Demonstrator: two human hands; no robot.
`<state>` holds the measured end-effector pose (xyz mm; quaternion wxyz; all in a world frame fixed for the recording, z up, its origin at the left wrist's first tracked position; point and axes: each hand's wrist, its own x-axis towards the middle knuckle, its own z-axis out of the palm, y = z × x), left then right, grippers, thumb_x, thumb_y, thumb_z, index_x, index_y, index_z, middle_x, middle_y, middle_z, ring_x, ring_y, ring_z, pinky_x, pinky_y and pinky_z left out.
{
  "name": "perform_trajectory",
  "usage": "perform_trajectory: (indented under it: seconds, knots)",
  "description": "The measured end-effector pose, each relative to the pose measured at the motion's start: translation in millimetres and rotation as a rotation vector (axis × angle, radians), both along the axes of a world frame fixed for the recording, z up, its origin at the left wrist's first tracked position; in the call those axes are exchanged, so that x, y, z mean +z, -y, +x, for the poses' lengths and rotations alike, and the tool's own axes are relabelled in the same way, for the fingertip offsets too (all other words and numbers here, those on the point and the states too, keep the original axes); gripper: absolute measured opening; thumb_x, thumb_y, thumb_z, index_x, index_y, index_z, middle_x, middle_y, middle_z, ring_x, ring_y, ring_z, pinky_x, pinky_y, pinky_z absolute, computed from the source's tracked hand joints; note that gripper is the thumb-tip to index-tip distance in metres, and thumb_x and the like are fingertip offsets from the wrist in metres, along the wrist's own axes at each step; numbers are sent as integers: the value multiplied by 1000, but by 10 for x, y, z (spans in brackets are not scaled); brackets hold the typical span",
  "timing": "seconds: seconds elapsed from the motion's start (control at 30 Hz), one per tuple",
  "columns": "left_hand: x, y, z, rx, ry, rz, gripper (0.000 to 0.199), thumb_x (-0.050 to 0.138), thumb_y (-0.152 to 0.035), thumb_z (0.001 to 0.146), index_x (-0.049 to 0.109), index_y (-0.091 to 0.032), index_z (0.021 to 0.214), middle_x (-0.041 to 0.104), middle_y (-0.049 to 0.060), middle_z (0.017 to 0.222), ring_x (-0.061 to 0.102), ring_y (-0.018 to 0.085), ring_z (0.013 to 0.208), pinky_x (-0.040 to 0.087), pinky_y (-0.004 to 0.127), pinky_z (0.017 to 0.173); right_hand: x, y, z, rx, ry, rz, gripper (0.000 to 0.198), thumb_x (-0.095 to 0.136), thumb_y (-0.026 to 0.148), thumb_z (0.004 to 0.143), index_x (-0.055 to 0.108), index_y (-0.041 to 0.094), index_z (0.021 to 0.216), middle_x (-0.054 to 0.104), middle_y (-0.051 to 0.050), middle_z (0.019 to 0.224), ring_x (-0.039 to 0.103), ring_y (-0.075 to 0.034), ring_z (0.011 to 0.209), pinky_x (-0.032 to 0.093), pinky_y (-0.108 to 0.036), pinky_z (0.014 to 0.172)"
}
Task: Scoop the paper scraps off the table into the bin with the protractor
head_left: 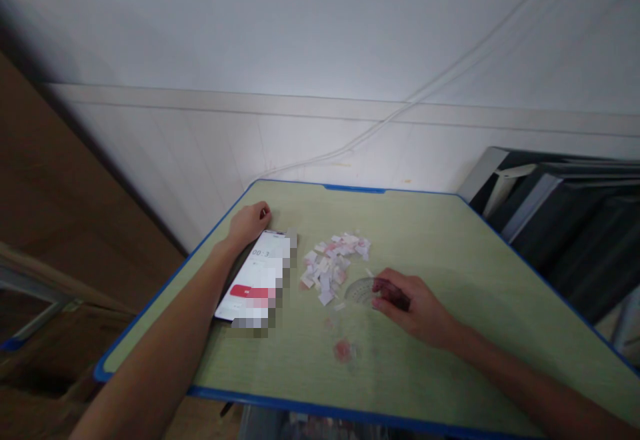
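My right hand (407,300) pinches a clear protractor (359,289) by its right side, low over the table. Left of the protractor's curved edge lies a loose heap of small white and pinkish paper pieces (327,267). My left hand (251,221) rests on the table near its far left corner, fingers curled; what they hold, if anything, is hidden. Beside my left forearm lies a phone (255,280) with a lit screen, partly blurred out. A small reddish clear piece (343,350) sits closer to me on the table.
The pale green table (425,227) has a blue rim and stands against a white wall (325,140) with a cable running along it. Dark folded panels (575,227) lean at the right. A brown board (75,160) stands at the left. Under the front edge is a container (270,425).
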<state>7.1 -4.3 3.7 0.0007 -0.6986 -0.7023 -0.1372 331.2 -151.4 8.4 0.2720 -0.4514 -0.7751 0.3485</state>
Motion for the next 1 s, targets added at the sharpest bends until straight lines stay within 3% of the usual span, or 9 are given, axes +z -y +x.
perform_trajectory:
  seconds: [0.3,0.63,0.83,1.0]
  knots:
    - [14,8,10,1,2,-3,17,44,-27,88,59,-18,89,66,6,85,59,20,77,34,28,59,-13,2,34,-57,146,103,5,48,26,81,49,21,79,56,1,61,51,-13,52,36,-24,51]
    - [17,14,13,1,-14,-10,18,44,-26,88,59,-18,90,66,6,87,59,19,78,34,28,60,267,-97,332,-1,269,126,8,50,24,79,47,21,72,50,3,55,46,-12,49,32,-24,47]
    - [-1,-2,5,-4,-23,3,18,43,-26,87,59,-18,90,67,6,87,60,20,78,35,28,60,105,-197,353,-127,194,135,14,49,33,83,48,21,76,56,1,63,53,-15,56,39,-26,53]
    - [-16,-12,-2,-3,-26,17,17,43,-27,87,58,-20,87,67,5,84,60,20,78,34,28,59,65,-292,407,-53,185,101,21,48,35,84,48,20,69,56,-1,66,54,-16,62,41,-27,56]
